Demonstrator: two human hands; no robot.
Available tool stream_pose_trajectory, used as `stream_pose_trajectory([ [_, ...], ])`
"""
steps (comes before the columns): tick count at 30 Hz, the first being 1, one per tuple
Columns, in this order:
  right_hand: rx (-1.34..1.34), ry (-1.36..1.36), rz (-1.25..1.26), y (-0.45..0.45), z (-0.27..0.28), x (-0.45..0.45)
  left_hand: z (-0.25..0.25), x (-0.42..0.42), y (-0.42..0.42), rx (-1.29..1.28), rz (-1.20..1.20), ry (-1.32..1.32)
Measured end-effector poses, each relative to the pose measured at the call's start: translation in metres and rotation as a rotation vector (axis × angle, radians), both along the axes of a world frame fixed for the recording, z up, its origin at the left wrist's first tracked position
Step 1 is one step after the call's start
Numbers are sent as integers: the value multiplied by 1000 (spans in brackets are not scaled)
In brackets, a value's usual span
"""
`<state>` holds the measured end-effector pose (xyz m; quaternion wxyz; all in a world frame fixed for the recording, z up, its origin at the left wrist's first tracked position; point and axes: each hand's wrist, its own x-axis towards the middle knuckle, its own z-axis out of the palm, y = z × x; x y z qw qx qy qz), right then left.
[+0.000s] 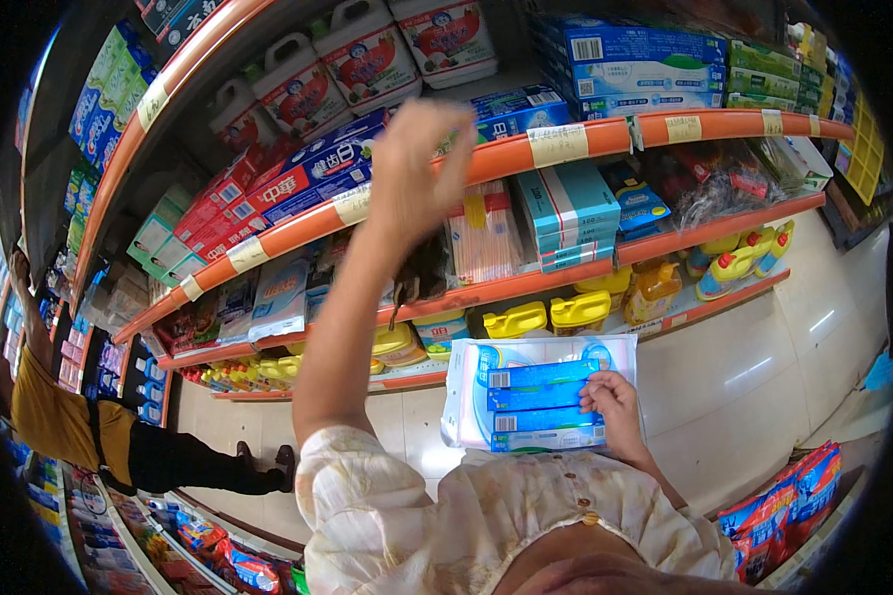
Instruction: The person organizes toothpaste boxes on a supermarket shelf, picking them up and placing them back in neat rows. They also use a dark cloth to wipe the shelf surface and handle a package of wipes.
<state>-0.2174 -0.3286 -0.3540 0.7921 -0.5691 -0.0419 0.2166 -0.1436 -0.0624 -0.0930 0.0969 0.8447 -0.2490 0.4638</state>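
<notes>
My left hand (420, 167), blurred, is raised in front of the orange shelf edge, close to blue toothpaste boxes (521, 111); whether it holds anything cannot be told. Lower right, my right hand (612, 405) has its fingers bent over the right ends of several blue toothpaste boxes (543, 396). These lie side by side on a white and blue plastic-wrapped package (465, 372), held flat in front of my torso. The package's underside is hidden.
An orange shelf edge (484, 165) with price tags crosses above. White jugs (365, 59) stand behind; teal boxes (569, 212) and yellow bottles (580, 312) sit lower. A person in a mustard top (67, 416) stands at left. Red and blue bags (781, 506) are lower right.
</notes>
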Motion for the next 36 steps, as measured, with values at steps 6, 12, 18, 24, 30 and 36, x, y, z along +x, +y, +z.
stream_pose_trajectory([
  [6,-59,-182,-207,-20,-1,11,-144,-93,-38,-44,0,527],
  [12,-414,-323,-250,-55,-35,4,-237,-153,-34,-632,317,873],
  [18,-531,-327,-150,-52,-25,-16,-261,-185,-32,-990,402,966],
  [24,-521,-303,-126,-47,-25,-22,-264,-198,-47,-1098,328,1025],
  [30,-510,-421,-95,-33,-20,4,-265,-178,-40,-990,418,906],
  [36,-589,-493,-11,-24,-22,5,-273,-168,-54,-1585,285,935],
])
